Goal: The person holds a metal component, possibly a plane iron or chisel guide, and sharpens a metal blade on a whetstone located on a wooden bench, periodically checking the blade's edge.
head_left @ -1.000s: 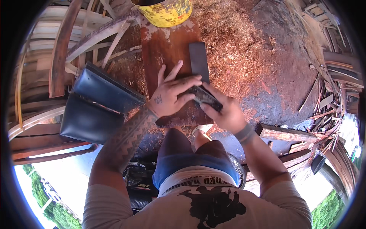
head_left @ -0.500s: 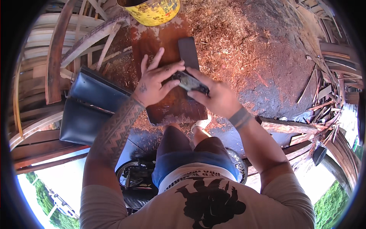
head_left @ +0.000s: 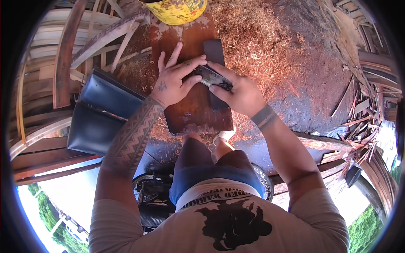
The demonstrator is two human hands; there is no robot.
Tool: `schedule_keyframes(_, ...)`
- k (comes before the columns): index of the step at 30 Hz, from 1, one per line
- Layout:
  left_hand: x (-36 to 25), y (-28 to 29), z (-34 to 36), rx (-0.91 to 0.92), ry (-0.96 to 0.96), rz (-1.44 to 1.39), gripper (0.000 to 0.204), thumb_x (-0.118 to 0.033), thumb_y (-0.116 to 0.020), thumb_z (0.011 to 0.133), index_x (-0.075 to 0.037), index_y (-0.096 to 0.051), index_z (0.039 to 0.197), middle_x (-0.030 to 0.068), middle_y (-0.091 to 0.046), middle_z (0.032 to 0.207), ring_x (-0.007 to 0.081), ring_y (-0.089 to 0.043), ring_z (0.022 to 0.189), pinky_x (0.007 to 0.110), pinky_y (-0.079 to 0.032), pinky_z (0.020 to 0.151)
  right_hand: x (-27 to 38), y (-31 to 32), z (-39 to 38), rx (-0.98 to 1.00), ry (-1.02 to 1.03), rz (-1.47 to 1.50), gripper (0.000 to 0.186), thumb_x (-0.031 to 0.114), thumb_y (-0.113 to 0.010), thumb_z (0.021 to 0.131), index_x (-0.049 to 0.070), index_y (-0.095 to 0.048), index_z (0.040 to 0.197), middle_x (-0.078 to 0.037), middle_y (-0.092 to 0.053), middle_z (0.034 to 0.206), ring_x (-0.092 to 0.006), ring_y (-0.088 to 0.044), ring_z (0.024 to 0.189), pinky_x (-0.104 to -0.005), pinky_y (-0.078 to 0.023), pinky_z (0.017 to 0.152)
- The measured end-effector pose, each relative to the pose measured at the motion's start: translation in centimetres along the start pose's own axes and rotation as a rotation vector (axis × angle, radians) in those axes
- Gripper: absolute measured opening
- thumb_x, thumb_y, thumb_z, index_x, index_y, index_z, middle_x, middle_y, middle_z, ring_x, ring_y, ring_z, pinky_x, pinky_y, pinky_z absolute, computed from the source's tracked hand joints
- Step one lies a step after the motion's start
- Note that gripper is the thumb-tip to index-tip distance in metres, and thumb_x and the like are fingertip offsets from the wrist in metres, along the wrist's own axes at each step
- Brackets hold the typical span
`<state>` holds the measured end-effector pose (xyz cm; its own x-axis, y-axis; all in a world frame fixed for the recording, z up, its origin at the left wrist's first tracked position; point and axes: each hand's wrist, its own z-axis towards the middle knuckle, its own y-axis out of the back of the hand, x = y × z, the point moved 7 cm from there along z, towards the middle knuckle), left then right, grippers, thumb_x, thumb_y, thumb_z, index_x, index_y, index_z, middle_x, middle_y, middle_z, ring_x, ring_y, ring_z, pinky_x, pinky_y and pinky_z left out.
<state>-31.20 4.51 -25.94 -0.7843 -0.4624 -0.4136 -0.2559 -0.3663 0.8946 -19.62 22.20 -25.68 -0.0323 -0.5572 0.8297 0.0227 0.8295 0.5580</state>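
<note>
Between my two hands is a dark, glossy phone (head_left: 213, 79), turned sideways and tilted over a reddish-brown wooden board (head_left: 179, 116). My left hand (head_left: 179, 78) pinches its left end between thumb and index finger, while the other fingers stick out. At the right end, my right hand (head_left: 240, 90) closes on it with thumb and fingers at opposite edges. A flat, dark, rectangular piece (head_left: 214, 49) lies on the board under the phone, partly hidden by it and my hands.
A yellow bucket (head_left: 181, 12) stands at the board's far end. Left of the board sits a black padded case-like thing (head_left: 97, 130). Wood shavings (head_left: 261, 46) cover the ground to the right. Planks (head_left: 65, 55) lean at left, and wood scraps (head_left: 365, 105) pile up at right.
The phone's face, earlier lit with a greenish picture, now looks dark. Both hands and the phone have shifted slightly up in the picture; the whole view has also moved a little.
</note>
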Motion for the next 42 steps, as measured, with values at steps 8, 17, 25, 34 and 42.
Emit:
schedule_keyframes(8, -1.4, -0.6, -0.9, 0.016, -0.036, -0.036, 0.045, -0.036, -0.073, 0.107, -0.026, -0.068, 0.15, -0.0037, -0.067, 0.158, 0.0341, -0.023, 0.171, 0.067, -0.003, 0.133, 0.0, 0.2, -0.6, 0.105, -0.091, 0.133, 0.066, 0.019, -0.083, 0.098, 0.013, -0.06, 0.159, -0.02, -0.076, 0.138, -0.0308, -0.079, 0.12, -0.0388, -0.062, 0.099)
schedule_keyframes(17, -0.5, -0.5, -0.3, -0.019, 0.013, -0.035, 0.045, -0.041, -0.071, 0.107, -0.033, -0.066, 0.151, -0.0074, -0.068, 0.157, 0.034, -0.024, 0.171, 0.072, -0.005, 0.13, -0.6, 0.2, 0.2, 0.107, -0.069, 0.066, 0.071, 0.027, -0.085, 0.098, 0.021, -0.056, 0.163, -0.018, -0.078, 0.132, -0.0346, -0.08, 0.114, -0.0425, -0.063, 0.097)
schedule_keyframes(25, -3.4, -1.3, -2.4, 0.02, -0.072, -0.093, 0.046, -0.043, -0.073, 0.105, -0.033, -0.068, 0.15, -0.0077, -0.071, 0.152, 0.0328, -0.028, 0.17, 0.07, -0.001, 0.132, 0.2, 0.3, -3.8, 0.018, -0.01, 0.081, 0.071, 0.026, -0.084, 0.098, 0.022, -0.055, 0.163, -0.02, -0.079, 0.129, -0.0357, -0.081, 0.11, -0.0424, -0.065, 0.096)
schedule_keyframes(34, -4.4, -2.0, -1.9, 0.021, -0.062, -0.094, 0.041, -0.042, -0.07, 0.108, -0.026, -0.07, 0.146, -0.0062, -0.069, 0.155, 0.0315, -0.027, 0.17, 0.068, -0.003, 0.132, -1.0, 0.3, -5.3, -0.109, 0.062, 0.093, 0.065, 0.024, -0.082, 0.097, 0.019, -0.06, 0.159, -0.023, -0.08, 0.117, -0.0388, -0.082, 0.098, -0.0454, -0.065, 0.086)
schedule_keyframes(42, -6.1, -2.3, -2.6, 0.076, -0.076, -0.098, 0.043, -0.041, -0.07, 0.108, -0.029, -0.069, 0.149, -0.0073, -0.071, 0.152, 0.0322, -0.03, 0.169, 0.068, -0.002, 0.132, -0.2, 1.2, -6.0, -0.132, 0.083, 0.131, 0.067, 0.023, -0.082, 0.097, 0.015, -0.06, 0.159, -0.025, -0.08, 0.113, -0.0363, -0.083, 0.099, -0.0437, -0.065, 0.087)
